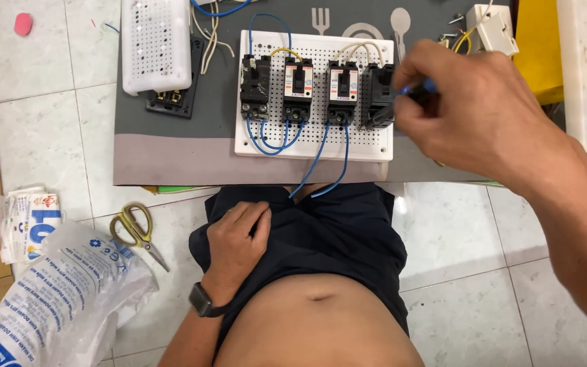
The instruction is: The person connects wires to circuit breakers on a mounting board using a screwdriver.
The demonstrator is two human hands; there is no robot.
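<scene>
Fingers of the right hand [473, 112] are clenched around a slim blue-handled screwdriver [412, 90], its dark tip set against the rightmost of four black plastic circuit breakers [379, 95] standing in a row on a white perforated plastic mounting board [375, 146]. The left hand [236, 238] grasps nothing and rests loosely curled on the dark shorts. Blue wires [321, 160] already loop between the first breakers and hang off the board's front edge, and cream wires arch over the two right-hand ones, so wiring looks well along, with the last breaker's terminals apparently left. Yellow-handled scissors [134, 228] lie on the tiled floor, well apart.
</scene>
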